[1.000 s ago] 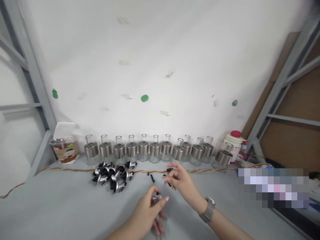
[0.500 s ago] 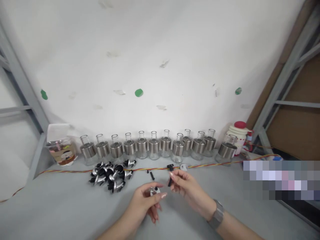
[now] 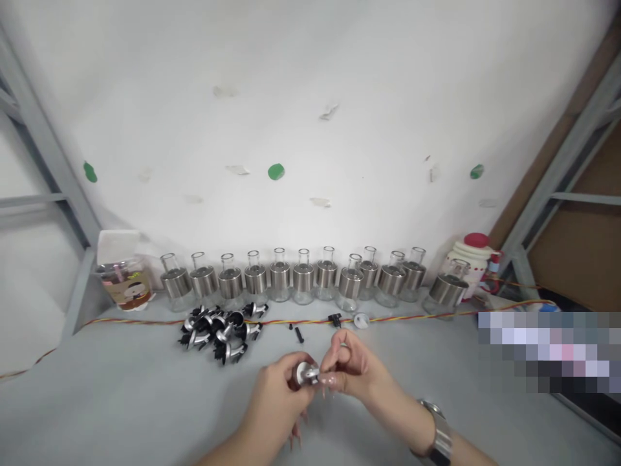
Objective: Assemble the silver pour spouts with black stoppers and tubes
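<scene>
My left hand [image 3: 284,395] is wrapped round a silver bottle pourer spout [image 3: 305,373], its metal top facing up. My right hand [image 3: 352,370] meets it from the right, with thumb and forefinger pinching at the spout's end. Whether a small black part is also between those fingers is hidden. Beyond my hands, a black T-shaped part [image 3: 334,320] lies by the twisted cord, beside a small clear round piece [image 3: 361,321]. A short black stick-like part [image 3: 299,334] rests to the left. A pile of silver-and-black pourer spouts [image 3: 220,332] is farther left.
Glass bottles with steel sleeves [image 3: 303,278] line the back wall. A red-and-yellow twisted cord [image 3: 407,316] crosses the grey table [image 3: 145,401]. A labelled cup [image 3: 127,285] stands at the left end, a cream jug with red lid [image 3: 470,262] at the right.
My right hand has come down and left to the pourer spout. The black stick it held is no longer visible in its fingers. The spout has turned in my left hand, and the view has shifted slightly.
</scene>
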Demonstrator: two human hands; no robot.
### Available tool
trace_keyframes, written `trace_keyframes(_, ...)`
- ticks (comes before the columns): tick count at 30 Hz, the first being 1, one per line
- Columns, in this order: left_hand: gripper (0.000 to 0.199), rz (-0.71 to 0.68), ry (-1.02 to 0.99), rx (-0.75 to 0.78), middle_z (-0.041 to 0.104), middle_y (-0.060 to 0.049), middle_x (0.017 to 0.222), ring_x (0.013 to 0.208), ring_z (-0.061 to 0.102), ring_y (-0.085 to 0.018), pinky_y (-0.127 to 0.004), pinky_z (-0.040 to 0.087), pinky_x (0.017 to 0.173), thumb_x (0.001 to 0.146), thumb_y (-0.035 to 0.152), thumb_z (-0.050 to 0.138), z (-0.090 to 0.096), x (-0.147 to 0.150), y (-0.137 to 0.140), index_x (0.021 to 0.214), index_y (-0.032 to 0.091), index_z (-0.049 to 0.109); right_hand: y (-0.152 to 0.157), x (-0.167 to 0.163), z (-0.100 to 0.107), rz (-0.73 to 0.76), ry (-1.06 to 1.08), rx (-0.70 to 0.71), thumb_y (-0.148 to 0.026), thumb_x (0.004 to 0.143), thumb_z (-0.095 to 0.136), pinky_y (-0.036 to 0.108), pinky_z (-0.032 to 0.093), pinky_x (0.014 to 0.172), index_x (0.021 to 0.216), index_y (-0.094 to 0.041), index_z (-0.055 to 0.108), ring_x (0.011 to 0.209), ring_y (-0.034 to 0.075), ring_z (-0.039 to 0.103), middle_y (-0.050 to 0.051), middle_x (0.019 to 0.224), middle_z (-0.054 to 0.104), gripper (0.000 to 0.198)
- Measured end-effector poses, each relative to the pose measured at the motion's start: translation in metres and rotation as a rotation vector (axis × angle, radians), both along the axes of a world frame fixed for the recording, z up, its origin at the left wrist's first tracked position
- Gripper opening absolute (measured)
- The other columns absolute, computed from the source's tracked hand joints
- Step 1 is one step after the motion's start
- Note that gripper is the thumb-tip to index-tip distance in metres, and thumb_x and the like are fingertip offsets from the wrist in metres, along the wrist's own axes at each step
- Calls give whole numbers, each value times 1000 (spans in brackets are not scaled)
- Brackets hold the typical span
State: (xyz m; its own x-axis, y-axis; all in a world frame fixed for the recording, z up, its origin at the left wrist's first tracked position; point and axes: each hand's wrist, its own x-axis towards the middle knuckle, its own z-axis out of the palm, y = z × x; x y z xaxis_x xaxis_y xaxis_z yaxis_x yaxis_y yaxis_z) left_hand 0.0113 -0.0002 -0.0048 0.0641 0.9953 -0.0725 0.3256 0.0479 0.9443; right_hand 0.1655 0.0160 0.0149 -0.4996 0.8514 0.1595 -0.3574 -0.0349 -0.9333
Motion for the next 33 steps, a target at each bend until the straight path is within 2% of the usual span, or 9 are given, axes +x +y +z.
trace_keyframes(3, 18, -44, 42, -15, 51, 7, 47, 27, 46, -8, -15, 31, 26, 64, 20, 53, 6, 1, -5, 82, 19, 58, -5, -1, 0, -29, -69, 68, -19, 69, 68, 23, 38, 61, 77, -22, 38, 63, 9, 52, -5, 70, 57, 31)
trace_keyframes(6, 21, -83, 37, 40, 51, 7, 49, 31, 50, -10, -16, 36, 28, 69, 24, 50, 10, 0, -6, 88, 21, 56, -7, 2, 3, -90, -124, 130, -18, 72, 65, 23, 39, 66, 76, -22, 37, 68, 9, 51, -5, 71, 55, 29)
trace_keyframes(11, 27, -116, 38, 94, 51, 7, 50, 35, 53, -10, -17, 42, 34, 74, 23, 47, 13, -5, -7, 99, 22, 54, -6, 5, 7, -89, -188, 166, -21, 73, 65, 22, 40, 61, 79, -20, 47, 63, 9, 52, -5, 67, 55, 19)
trace_keyframes(16, 36, -136, -64, 28, 49, 7, 45, 31, 51, -10, -17, 41, 30, 79, 29, 43, 12, -4, -6, 113, 18, 49, -9, 7, 12, -154, -230, 186, -21, 70, 67, 25, 45, 67, 86, -21, 54, 67, 12, 59, -2, 69, 64, 20)
trace_keyframes(20, 37, -102, -104, 3, 47, 8, 45, 28, 48, -7, -14, 37, 27, 78, 37, 46, 15, -3, -5, 107, 15, 54, -10, 10, 16, -237, -249, 218, -25, 72, 64, 26, 49, 66, 82, -21, 60, 65, 14, 63, 0, 72, 68, 12)
trace_keyframes(26, 46, -110, -195, -67, 49, 7, 46, 30, 51, -10, -17, 41, 30, 73, 40, 55, 17, -3, -4, 108, 11, 51, -7, 16, 19, -392, -387, 439, -25, 77, 58, 23, 49, 64, 84, -24, 65, 67, 14, 61, 0, 73, 66, 10)
trace_keyframes(30, 54, -180, -240, -70, 51, 5, 57, 37, 55, -10, -20, 46, 35, 67, 39, 63, 18, -3, -6, 113, 15, 48, -9, 16, 21, -397, -500, 694, -19, 81, 53, 24, 47, 66, 87, -23, 64, 72, 14, 58, 2, 76, 63, 13)
trace_keyframes(33, 51, -254, -273, -71, 50, 6, 57, 40, 56, -10, -21, 48, 38, 71, 41, 59, 19, -3, -8, 115, 18, 47, -10, 15, 20, -378, -523, 869, -13, 83, 49, 25, 47, 68, 94, -22, 62, 78, 15, 56, 5, 82, 61, 20)
